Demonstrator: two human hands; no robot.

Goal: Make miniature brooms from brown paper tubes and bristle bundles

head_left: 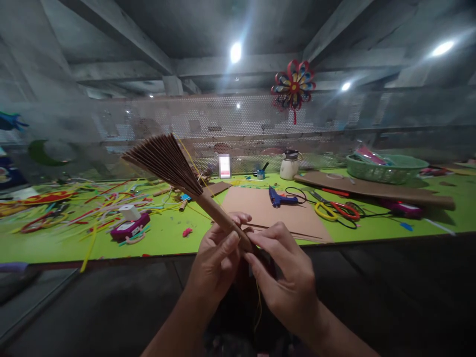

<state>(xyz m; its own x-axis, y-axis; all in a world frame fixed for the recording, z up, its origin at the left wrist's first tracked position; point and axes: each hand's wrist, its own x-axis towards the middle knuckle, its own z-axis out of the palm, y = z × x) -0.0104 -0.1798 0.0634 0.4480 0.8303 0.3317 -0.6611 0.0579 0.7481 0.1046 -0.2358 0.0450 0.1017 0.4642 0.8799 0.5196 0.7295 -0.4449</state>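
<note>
- Lime-green table (pixel 163 240) spans the view; perforated panel (pixel 167 111) behind it, flower ornament (pixel 294 86) in front of that.
- Clutter left: loose coloured strips (pixel 104 201), purple power block (pixel 130 227) with white plug (pixel 129 212).
- Mid/right: blue glue gun (pixel 275 198) on a cardboard sheet (pixel 256 210); yellow-handled scissors (pixel 326 212) and red-handled scissors (pixel 345 211) just beside.
- In the way: pleated cardboard piece (pixel 213 209) hides part of panel and table; hands cover the near edge.
- Containers: green basket (pixel 390 173) holds a pink packet (pixel 373 153); small blue pot (pixel 261 174) with a brush-like stick in it; pale jug (pixel 289 169), contents hidden.
- Writing: pale upright panel (pixel 225 166) is pixelated; purple block's label too small to read.
- Left hand (pixel 219 255): thumb and fingers clasp the piece's handle. Right hand (pixel 288 265): thumb and fingertips pinch its lower end.
- Piece sits above the near table edge, tilted, fanned end up-left. Yellow thread (pixel 259 307) hangs below.
</note>
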